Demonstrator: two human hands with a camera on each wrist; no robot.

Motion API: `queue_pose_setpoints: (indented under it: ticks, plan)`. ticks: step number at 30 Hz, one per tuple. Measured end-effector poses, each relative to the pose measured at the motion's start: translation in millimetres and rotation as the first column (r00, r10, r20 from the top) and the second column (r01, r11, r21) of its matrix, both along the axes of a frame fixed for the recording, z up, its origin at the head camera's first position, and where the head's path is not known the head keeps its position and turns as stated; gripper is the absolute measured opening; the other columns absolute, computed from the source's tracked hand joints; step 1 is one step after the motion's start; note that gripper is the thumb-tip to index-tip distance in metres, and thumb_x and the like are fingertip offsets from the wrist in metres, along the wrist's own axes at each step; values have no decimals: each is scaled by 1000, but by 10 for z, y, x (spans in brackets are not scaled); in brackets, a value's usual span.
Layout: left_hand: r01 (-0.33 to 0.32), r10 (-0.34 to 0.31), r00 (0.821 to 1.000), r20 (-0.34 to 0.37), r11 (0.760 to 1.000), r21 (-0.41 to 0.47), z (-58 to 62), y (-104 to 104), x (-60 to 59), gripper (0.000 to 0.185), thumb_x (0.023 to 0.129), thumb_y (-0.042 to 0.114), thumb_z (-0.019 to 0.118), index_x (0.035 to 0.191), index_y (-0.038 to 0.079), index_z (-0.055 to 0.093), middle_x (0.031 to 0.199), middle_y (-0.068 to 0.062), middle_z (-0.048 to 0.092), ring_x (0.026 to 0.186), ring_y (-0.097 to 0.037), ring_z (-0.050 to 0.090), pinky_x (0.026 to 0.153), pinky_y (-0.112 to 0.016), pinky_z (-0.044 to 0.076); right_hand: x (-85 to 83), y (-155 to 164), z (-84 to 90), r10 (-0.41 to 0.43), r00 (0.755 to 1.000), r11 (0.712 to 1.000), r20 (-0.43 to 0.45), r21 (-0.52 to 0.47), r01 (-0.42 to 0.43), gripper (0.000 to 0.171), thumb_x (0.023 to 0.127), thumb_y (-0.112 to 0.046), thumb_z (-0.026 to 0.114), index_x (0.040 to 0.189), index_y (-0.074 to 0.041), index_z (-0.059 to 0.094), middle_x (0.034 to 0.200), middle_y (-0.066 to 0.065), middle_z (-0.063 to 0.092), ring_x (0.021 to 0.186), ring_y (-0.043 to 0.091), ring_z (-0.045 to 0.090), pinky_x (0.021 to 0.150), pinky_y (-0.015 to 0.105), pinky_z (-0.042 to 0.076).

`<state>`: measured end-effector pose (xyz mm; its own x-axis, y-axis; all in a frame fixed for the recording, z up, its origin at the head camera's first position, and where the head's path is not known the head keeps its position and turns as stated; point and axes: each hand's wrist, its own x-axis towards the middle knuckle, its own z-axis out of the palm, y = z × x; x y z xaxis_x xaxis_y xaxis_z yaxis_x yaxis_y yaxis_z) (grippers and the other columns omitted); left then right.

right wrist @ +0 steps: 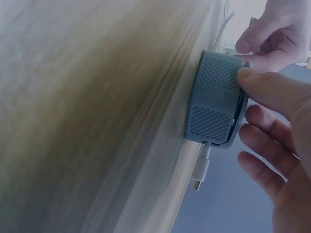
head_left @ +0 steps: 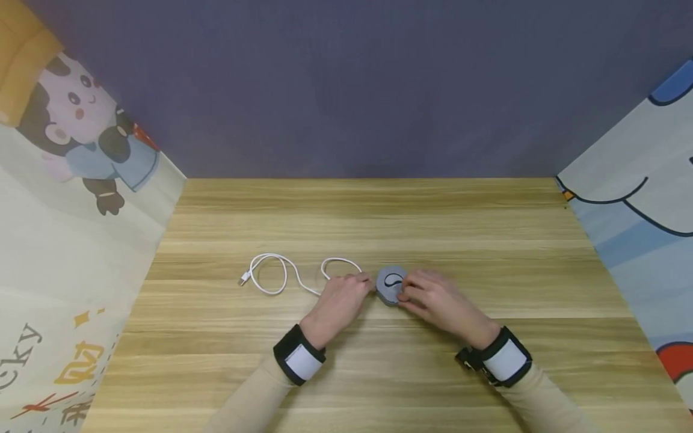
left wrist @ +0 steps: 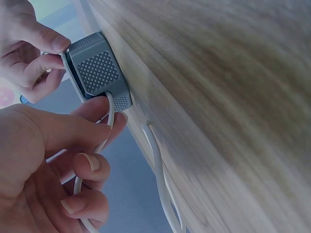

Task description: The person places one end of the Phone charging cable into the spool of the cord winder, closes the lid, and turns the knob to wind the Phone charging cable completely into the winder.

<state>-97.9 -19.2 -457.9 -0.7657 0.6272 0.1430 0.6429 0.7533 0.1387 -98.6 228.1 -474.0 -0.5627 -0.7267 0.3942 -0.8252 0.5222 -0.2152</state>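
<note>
A small grey many-sided cable winder (head_left: 388,285) with textured sides and a black curved mark on top sits on the table between both hands. My left hand (head_left: 344,299) pinches the white cable (left wrist: 111,108) right where it leaves the winder's side; more cable runs across that palm. At the opposite side, my right hand (head_left: 437,299) grips the edge of the winder's lid (right wrist: 244,104) with thumb and fingers. A narrow dark gap shows between lid and body. From the winder's far side in the right wrist view sticks a white connector (right wrist: 200,170).
The cable's USB plug (head_left: 243,279) lies to the left on the wooden table (head_left: 379,216), beside a loose loop. A dark blue-grey panel (head_left: 368,90) stands behind the table. Printed cartoon sheets flank it at left (head_left: 81,240) and right (head_left: 633,258).
</note>
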Motion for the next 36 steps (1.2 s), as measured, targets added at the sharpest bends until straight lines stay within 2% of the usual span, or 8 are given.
queue_pose_setpoints:
  ticks: [7, 12, 19, 24, 36]
  plan:
    - [-4, 4, 1000, 16, 1000, 1, 6, 7, 3, 27, 86, -5, 69, 100, 15, 80, 91, 2, 72, 77, -15, 70, 56, -30, 55, 25, -10, 19, -20, 1000, 999, 1, 36, 20, 14, 82, -17, 87, 91, -14, 76, 100, 1, 68, 95, 17, 64, 86, 39, 59]
    - [-6, 6, 1000, 6, 1000, 2, -2, 10, -1, 25, 87, -4, 69, 99, 15, 80, 91, 2, 72, 76, -15, 70, 56, -30, 55, 52, -31, 69, -33, 999, 995, -40, 89, 36, 15, 82, -19, 88, 90, -15, 76, 100, 2, 68, 96, 20, 65, 90, 44, 58]
    - [-5, 5, 1000, 4, 1000, -2, -12, 11, -4, 25, 86, -4, 70, 99, 16, 80, 91, 2, 72, 77, -15, 71, 56, -31, 55, 49, -63, 73, 10, 989, 990, -148, 139, 11, 16, 81, -18, 87, 85, -13, 73, 96, 3, 67, 91, 23, 64, 79, 39, 55]
    - [-9, 9, 1000, 5, 1000, -2, -19, 8, -2, 25, 85, -4, 71, 99, 15, 79, 90, 3, 72, 75, -15, 70, 55, -31, 54, 57, -93, 78, 26, 981, 986, -192, 169, 7, 17, 81, -16, 87, 83, -12, 70, 90, 1, 66, 86, 22, 64, 74, 37, 53]
    - [-6, 6, 1000, -4, 1000, -8, -8, 4, 12, 24, 85, -4, 70, 97, 14, 79, 88, 2, 70, 74, -15, 69, 55, -30, 53, 74, -93, 45, 22, 987, 988, -157, 152, 2, 17, 82, -14, 85, 82, -13, 68, 86, 0, 64, 84, 21, 63, 71, 38, 53]
